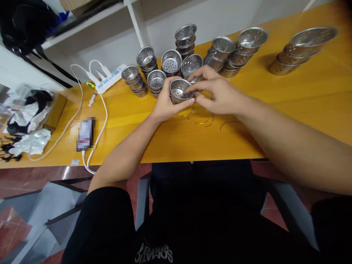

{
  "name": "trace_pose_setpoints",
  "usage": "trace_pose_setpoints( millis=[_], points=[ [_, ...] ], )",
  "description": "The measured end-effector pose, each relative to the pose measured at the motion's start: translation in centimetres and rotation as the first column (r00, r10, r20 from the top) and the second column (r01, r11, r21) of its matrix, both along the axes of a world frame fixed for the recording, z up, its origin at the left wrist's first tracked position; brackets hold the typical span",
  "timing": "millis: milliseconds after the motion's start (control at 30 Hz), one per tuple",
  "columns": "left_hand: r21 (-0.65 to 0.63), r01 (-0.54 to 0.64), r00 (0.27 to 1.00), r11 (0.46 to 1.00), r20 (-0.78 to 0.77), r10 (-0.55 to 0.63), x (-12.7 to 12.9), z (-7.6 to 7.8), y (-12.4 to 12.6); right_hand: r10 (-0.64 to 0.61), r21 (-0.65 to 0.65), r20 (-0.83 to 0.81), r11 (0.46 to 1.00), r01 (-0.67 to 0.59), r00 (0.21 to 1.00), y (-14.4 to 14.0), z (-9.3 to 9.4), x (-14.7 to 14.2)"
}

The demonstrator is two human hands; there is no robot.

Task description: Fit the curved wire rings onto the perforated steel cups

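Note:
Above the table, my left hand [165,104] is wrapped round a small perforated metal cup [177,96], its thumb along the near side. The cup is tilted so its holed bottom faces me. My right hand [218,91] comes from the right, with its index fingertip inside the cup and its thumb at the outer rim, pinching the wall. Anything tiny between those fingers is hidden. Just behind the hands stands another perforated cup [192,65], partly covered by my right fingers. Thin curved wires [197,123] lie on the table below the cup.
Stacks of perforated cups stand along the back of the yellow table [170,146], including a leaning stack [291,55] at right. On the left are a power strip [111,79] with white cables, a syringe [92,99], a phone [85,134] and plastic bags [33,141].

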State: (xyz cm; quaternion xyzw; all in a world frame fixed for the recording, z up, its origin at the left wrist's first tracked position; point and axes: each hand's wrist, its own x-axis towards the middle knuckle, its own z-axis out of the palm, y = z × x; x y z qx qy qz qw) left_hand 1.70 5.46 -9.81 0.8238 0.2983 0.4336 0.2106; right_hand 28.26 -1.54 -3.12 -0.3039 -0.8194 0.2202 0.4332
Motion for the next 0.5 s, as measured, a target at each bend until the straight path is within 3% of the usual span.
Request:
trace_pose_setpoints(
  millis=[267, 367, 500],
  points=[
    [-0.006, 0.057, 0.998, 0.998, -0.036, -0.057, 0.3, 0.4, -0.3, 0.026, -0.082, -0.055, 0.996, -0.031, 0.998, 0.0, -0.4, -0.5],
    [0.051, -0.017, 0.999, 0.999, -0.03, 0.019, -0.4, 1.2, 0.1, -0.043, -0.114, -0.133, 0.993, 0.027, 0.99, -0.2, 0.0, -0.3],
    [0.125, -0.167, 0.986, 0.978, -0.007, 0.169, -2.0, 3.5, 0.3, -0.121, -0.042, -0.201, 0.993, 0.114, 0.972, 0.1, 0.1, 0.1]
  ],
)
